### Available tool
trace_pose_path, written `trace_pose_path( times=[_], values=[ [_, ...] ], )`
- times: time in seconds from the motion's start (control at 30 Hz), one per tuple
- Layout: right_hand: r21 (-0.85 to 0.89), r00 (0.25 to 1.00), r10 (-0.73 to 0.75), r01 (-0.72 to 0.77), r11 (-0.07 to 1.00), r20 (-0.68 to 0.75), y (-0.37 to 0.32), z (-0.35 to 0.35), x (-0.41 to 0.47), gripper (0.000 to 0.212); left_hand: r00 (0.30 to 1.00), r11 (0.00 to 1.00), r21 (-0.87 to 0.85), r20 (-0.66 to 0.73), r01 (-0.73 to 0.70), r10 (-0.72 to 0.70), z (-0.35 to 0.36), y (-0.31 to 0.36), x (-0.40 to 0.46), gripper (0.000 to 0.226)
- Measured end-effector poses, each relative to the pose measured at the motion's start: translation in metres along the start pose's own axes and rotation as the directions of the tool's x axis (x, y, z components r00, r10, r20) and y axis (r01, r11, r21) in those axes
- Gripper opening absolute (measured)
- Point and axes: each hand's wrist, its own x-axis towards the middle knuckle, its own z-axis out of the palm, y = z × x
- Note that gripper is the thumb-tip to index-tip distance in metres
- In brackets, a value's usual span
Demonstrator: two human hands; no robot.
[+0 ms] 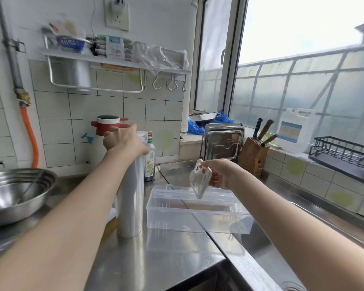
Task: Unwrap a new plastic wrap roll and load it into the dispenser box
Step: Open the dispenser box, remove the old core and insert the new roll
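A plastic wrap roll [130, 198] stands upright on the steel counter, left of centre. My left hand [124, 139] lies over its top end, fingers curled round it. To its right lies the clear plastic dispenser box [189, 215], lid open, lengthwise across the counter. My right hand [219, 175] hovers above the box and pinches a small white plastic end piece [200, 179] between thumb and fingers.
A steel bowl [15, 194] sits at far left. Behind the roll stand a white and red jar [107, 127] and a dark bottle [150, 160]. Steel trays [223, 141], a knife block [253, 156] and a black rack [343, 158] line the window side.
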Motion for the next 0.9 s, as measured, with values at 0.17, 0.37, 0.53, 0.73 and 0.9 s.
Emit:
trace_pose_path(
  times=[0.17,0.37,0.53,0.73,0.9],
  values=[
    [-0.020,0.999,-0.012,0.012,1.000,-0.033,0.003,0.002,0.002,0.011,0.996,0.997,0.014,-0.048,-0.074,0.075,0.004,0.007,-0.009,0.062],
    [-0.062,0.998,0.034,-0.037,0.997,-0.049,0.006,0.016,-0.005,0.011,0.991,0.993,0.029,-0.075,-0.113,0.115,-0.003,0.008,-0.023,0.063],
    [-0.074,0.999,0.014,-0.017,0.997,-0.039,0.000,0.023,-0.011,0.006,0.980,0.988,-0.013,-0.126,-0.155,0.152,-0.020,0.009,-0.031,0.061],
    [-0.052,0.997,0.008,-0.012,0.999,-0.074,0.001,0.027,-0.018,0.010,0.965,0.976,-0.093,-0.193,-0.196,0.175,-0.046,0.020,-0.037,0.062],
    [-0.012,0.994,-0.001,0.000,1.000,-0.111,-0.003,0.021,-0.024,0.011,0.953,0.966,-0.090,-0.209,-0.243,0.220,-0.062,0.034,-0.045,0.064]
  ],
)
